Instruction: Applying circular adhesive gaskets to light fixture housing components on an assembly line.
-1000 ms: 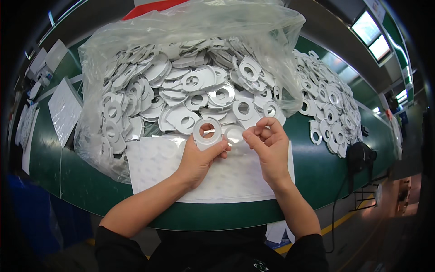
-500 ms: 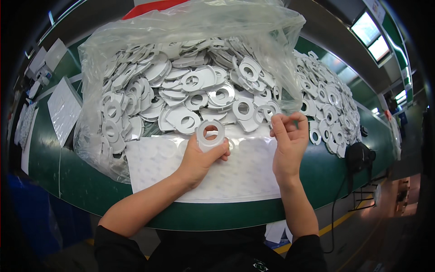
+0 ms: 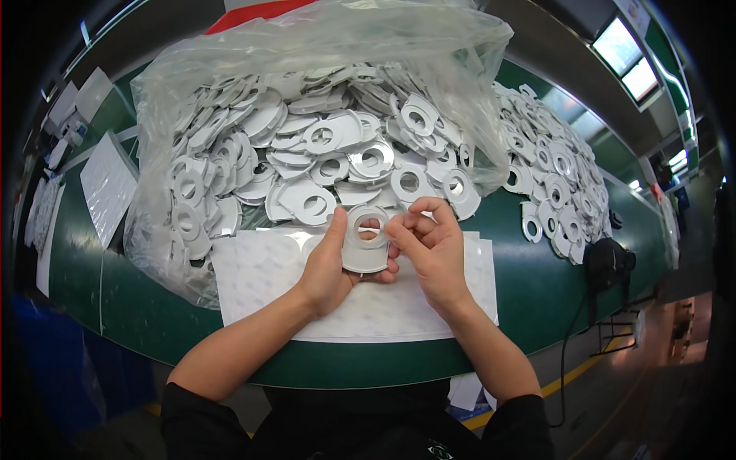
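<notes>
My left hand (image 3: 322, 276) is closed round a grey-white plastic plate (image 3: 364, 261) with a round hole, held upright above the sheets. Against the plate's face, around the hole, lies a thin translucent ring (image 3: 355, 227). The thumb and forefinger of my right hand (image 3: 438, 257) are pinched on the ring's right edge; its other fingers are curled. Under both hands, white sheets (image 3: 368, 318) with faint round outlines lie on the green table (image 3: 337, 364).
Behind the sheets, a large clear plastic bag (image 3: 153, 238) holds a heap of similar plates (image 3: 307, 201). Another pile (image 3: 560, 192) spreads over the table at the right, with a black object (image 3: 608, 264) near its edge. A white stack (image 3: 109, 182) stands at the left.
My right hand has moved left, bringing the translucent ring from beside the bag onto the plate. My left hand has turned the plate, its solid end now lower and more visible.
</notes>
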`<state>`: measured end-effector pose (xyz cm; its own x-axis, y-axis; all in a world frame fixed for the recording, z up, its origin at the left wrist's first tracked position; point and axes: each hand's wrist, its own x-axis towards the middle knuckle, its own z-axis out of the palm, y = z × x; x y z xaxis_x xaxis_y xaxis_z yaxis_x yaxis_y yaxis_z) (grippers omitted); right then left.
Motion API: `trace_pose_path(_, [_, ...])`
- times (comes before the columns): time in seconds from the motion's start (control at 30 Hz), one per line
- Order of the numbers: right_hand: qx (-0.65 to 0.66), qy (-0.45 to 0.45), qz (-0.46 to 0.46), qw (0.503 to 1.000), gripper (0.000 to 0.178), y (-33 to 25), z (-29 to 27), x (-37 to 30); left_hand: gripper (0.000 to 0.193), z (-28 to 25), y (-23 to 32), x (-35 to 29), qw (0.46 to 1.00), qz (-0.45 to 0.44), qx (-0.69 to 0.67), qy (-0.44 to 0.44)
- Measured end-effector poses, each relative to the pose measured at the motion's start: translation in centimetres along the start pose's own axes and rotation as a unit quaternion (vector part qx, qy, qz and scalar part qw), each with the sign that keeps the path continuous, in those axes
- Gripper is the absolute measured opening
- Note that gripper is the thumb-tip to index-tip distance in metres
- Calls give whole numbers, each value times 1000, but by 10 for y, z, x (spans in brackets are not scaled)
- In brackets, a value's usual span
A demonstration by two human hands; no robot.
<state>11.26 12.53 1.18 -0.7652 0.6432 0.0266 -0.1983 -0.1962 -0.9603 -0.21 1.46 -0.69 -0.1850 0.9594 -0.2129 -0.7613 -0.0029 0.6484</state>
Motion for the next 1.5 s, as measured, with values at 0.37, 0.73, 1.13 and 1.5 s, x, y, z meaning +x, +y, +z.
trace_pose_path(0.37, [-22, 11, -15, 1000, 27, 3, 2, 1, 65, 1, -2, 1, 1000, 3, 5, 10])
trace_pose_path(0.73, [-28, 6, -17, 999, 25, 3, 2, 1, 65, 2, 0, 0, 1000, 6, 13, 8])
trace_pose_path(1.13, [-29, 11, -21, 999, 21, 3, 3, 0, 38, 4, 0, 0, 999, 24, 35, 4])
trace_pose_path(1.5, [-110, 14, -75, 991, 23, 2, 8, -4, 21, 4, 1, -4, 998, 24, 63, 13])
